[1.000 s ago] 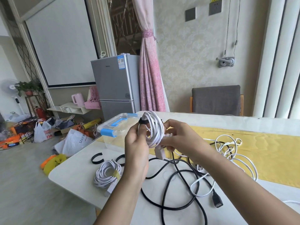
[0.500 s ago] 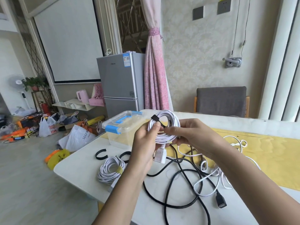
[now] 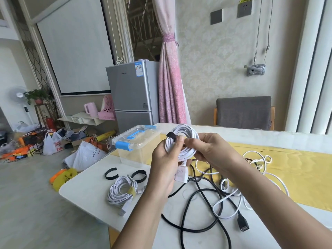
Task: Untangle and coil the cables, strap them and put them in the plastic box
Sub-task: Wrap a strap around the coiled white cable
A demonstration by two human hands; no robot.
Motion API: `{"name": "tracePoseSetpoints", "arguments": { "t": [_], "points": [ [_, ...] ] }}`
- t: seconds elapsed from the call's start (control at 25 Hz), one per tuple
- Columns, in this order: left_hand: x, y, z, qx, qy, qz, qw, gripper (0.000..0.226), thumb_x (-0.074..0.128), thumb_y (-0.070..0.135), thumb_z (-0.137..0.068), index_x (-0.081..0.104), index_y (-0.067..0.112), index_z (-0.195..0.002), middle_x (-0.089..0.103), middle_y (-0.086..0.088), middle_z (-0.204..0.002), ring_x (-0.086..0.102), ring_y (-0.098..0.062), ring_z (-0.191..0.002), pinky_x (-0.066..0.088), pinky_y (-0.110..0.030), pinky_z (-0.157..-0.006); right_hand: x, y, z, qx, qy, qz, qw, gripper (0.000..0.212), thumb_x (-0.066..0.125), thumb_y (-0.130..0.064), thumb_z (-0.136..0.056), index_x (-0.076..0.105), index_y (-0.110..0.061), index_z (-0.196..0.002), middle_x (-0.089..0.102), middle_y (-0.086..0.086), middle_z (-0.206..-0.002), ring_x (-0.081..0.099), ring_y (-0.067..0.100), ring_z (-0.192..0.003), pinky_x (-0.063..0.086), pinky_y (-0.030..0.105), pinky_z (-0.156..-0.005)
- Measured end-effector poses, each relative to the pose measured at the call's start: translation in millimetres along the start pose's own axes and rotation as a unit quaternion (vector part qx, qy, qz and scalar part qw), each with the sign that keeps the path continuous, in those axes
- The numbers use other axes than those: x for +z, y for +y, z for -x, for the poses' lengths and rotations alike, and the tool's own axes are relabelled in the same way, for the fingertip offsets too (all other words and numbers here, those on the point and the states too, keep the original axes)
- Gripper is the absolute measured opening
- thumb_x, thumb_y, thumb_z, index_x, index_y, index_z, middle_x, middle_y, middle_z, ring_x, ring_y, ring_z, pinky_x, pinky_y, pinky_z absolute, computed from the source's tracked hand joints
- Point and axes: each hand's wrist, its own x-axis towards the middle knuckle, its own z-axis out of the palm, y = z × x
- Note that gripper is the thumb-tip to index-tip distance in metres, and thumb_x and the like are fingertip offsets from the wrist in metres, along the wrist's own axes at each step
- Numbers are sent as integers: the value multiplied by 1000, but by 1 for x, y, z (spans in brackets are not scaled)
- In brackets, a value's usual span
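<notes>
Coiled white cable [image 3: 188, 134] (black strap [image 3: 171, 135] on it) is gripped by left hand [image 3: 161, 168] and right hand [image 3: 208, 150], right of clear blue-handled plastic box [image 3: 133, 156].

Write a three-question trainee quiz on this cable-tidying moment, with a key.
1. True or false: the clear plastic box with blue latches has its lid off.
2. Choose: the strapped white cable coil lying on the white table wears a band coloured A black, B yellow, C blue.
3. Fill in: the left hand and right hand hold a white coiled cable bound by a ___ strap.
Key: 1 false, the lid is on; 2 B; 3 black.
</notes>
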Motion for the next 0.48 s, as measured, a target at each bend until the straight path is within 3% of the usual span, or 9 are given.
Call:
{"name": "tracePoseSetpoints", "arguments": {
  "t": [0.12,0.24,0.36,0.48],
  "points": [
    [-5,2,7,5,-126,21,992,32,66,12,-79,63,7,-111,73,-3,-97,69,-15,-89,55,-27,-70,-11,-1,-3,-15,36,19,999,39,57,-9,-90,59,-16,-53,38,4,-48,27,9,-40,20,20,-43],
    [-7,-3,4,41,-120,31,991,38,67,9,-77,63,7,-115,71,-8,-107,67,-19,-95,54,-29,-78,-13,-3,-2,-27,34,31,999,23,60,-9,-89,70,-9,-69,49,13,-58,34,9,-41,25,17,-41],
    [-6,-6,5,38,-85,40,995,23,57,7,-87,62,8,-110,72,-1,-91,65,-13,-73,51,-21,-61,-12,-5,0,-25,-1,39,999,20,60,-11,-90,65,-9,-70,56,15,-64,44,10,-45,33,17,-44],
    [-7,-9,9,39,-74,40,996,20,47,9,-96,58,5,-111,64,0,-81,51,-8,-58,39,-19,-44,-12,-6,1,-20,-34,50,998,19,61,-11,-90,65,-13,-71,61,9,-64,49,14,-52,40,17,-47]
  ]
}}
